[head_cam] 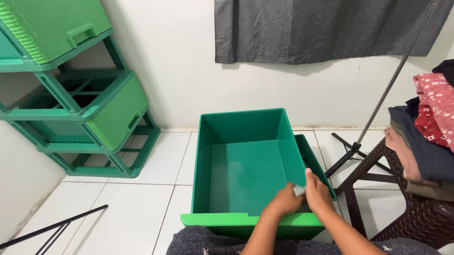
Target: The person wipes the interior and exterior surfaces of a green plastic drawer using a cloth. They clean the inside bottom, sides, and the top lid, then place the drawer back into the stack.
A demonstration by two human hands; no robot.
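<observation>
On the white tiled floor (133,204), right in front of the person's lap, sits a deep green plastic drawer box (241,163), pulled out of its frame, open side up, nothing visible inside. Both hands are at its near right corner: left hand (283,201) and right hand (317,193) meet over the rim, touching, with a small pale grey scrap, maybe cloth or tissue (298,190), between them. Left grip is closed round that scrap; right grip is pressed onto it from the other side, thumb up, fingers curled in, so both pinch it together. Step in hand looks like wiping or handling the scrap at the drawer's inner right wall; can't tell which. Next move likely calls for one hand to take the scrap alone and the other to steady the rim. A second green drawer (314,158) peeks out just behind the right wall. At far left, a green plastic drawer rack (86,112) with one bay empty. At right, a dark woven rattan stool (415,209) stacked with folded clothes (433,139), and a black metal stand (373,115) beside it. Grey cloth (321,25) hangs on the wall.
</observation>
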